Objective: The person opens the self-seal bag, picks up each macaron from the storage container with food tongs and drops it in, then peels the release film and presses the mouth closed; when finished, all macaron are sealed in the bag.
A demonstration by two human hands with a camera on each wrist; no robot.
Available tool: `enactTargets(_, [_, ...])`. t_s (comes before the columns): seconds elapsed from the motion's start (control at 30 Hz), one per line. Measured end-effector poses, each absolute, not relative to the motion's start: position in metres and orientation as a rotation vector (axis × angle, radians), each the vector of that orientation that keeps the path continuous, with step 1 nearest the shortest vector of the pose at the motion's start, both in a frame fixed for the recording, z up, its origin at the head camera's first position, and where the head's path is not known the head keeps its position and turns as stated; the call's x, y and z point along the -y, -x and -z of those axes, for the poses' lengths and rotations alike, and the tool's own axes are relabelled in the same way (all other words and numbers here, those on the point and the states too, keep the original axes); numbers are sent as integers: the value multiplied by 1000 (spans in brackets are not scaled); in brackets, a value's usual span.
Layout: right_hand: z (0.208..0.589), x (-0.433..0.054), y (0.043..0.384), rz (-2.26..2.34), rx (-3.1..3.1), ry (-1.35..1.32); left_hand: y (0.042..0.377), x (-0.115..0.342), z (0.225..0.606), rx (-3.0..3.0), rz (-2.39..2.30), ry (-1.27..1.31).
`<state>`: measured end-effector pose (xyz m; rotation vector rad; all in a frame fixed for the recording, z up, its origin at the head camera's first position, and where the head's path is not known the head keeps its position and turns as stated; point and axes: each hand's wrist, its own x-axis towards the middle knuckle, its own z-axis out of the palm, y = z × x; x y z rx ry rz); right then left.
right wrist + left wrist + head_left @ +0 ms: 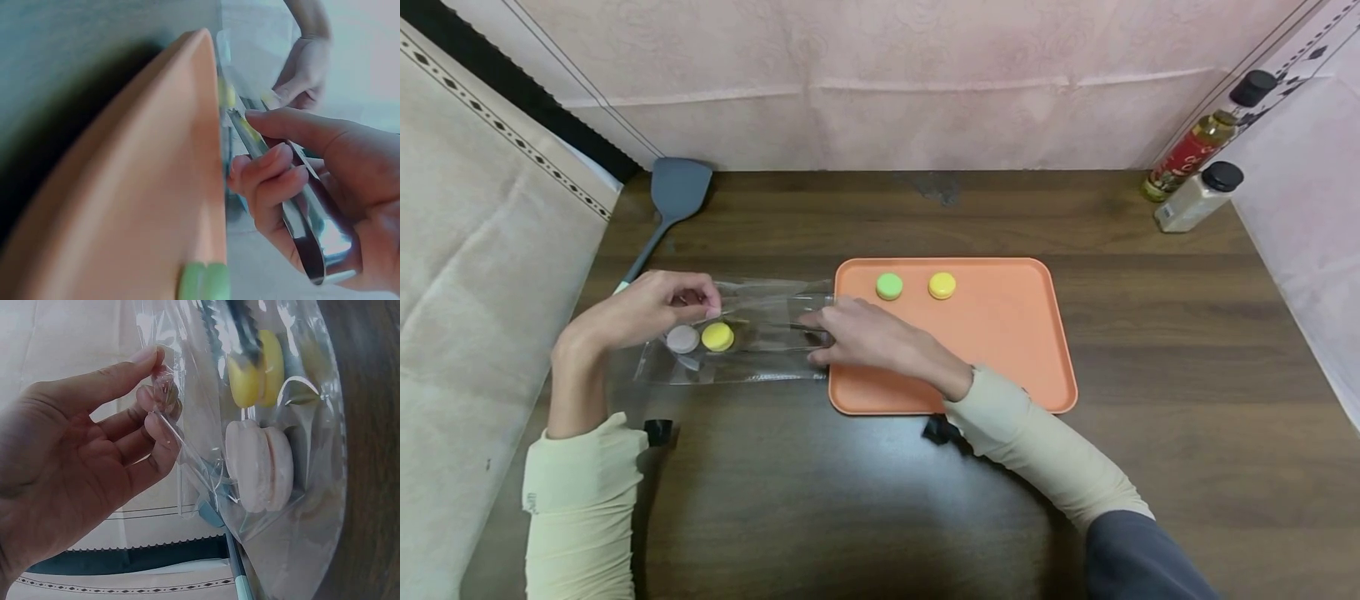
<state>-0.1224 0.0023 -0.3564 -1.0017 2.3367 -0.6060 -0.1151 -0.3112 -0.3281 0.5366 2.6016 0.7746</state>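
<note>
My left hand [651,308] pinches the edge of a clear plastic bag [775,364] between thumb and fingers. Inside the bag lie a white macaron [259,465] and a yellow macaron [272,372], side by side. Metal tongs [331,240] are gripped in my right hand [880,337], over the left edge of an orange tray [1000,367]. In the left wrist view, the serrated tongs tips reach the yellow macaron; whether they squeeze it I cannot tell. On the tray sit a green macaron [889,287] and another yellow macaron [942,286].
A blue-grey spatula [679,190] lies at the back left, its handle partly behind my left hand. At the back right stand an oil bottle [1187,158] and a black-capped jar [1197,200]. Pale cloth [880,125] encloses the brown wooden table [1150,375].
</note>
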Motion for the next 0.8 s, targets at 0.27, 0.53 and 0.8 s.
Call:
enactTargets(0.27, [342, -57, 115, 602, -2472, 1105, 115, 311, 329, -2615, -800, -586])
enactTargets(0.53, [310, -126, 109, 483, -2572, 1099, 116, 312, 329, -2614, -796, -592])
enactTargets(0.8, [282, -167, 113, 514, -2515, 1047, 116, 311, 329, -2609, -774, -556])
